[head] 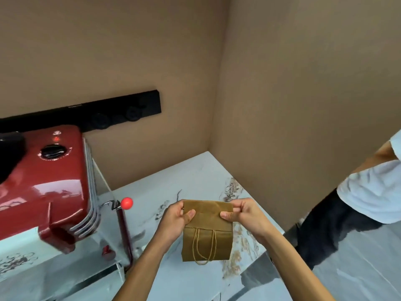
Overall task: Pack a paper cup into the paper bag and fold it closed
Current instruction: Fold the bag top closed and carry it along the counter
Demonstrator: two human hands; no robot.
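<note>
A small brown paper bag with twine handles stands on the pale marbled counter. Its top is folded over toward me as a flap. My left hand pinches the flap's left end, thumb on the front. My right hand pinches the right end the same way. The twine handles hang down the bag's front. No paper cup is visible; the bag's inside is hidden.
A red machine with a black dial and a red-knobbed lever stands on the counter at left. Tan walls meet in a corner behind. Another person in a white shirt stands at the right, past the counter edge.
</note>
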